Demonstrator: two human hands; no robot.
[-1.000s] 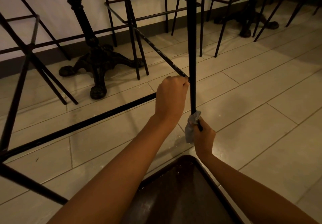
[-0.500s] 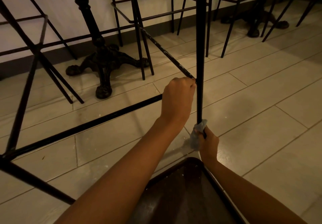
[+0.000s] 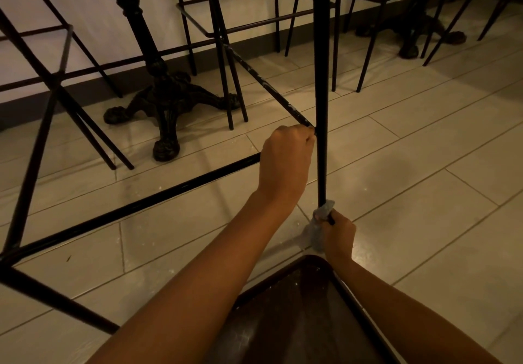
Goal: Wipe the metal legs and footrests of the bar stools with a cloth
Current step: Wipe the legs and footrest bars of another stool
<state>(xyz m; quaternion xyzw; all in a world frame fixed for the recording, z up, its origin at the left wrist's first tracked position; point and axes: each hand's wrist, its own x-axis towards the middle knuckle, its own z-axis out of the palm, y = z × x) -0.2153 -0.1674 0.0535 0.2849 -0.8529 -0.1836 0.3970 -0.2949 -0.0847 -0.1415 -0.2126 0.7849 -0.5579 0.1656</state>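
Nearest, a dark stool seat fills the bottom edge. Just beyond its far corner the right hand clenches a pale cloth, wrapped tight round the leg where it meets the seat. Farther up and to the left, the left hand is a fist closed on the end of the speckled footrest, touching the leg. Beyond, on the tiled floor, stand a table base and more stools by the wall.
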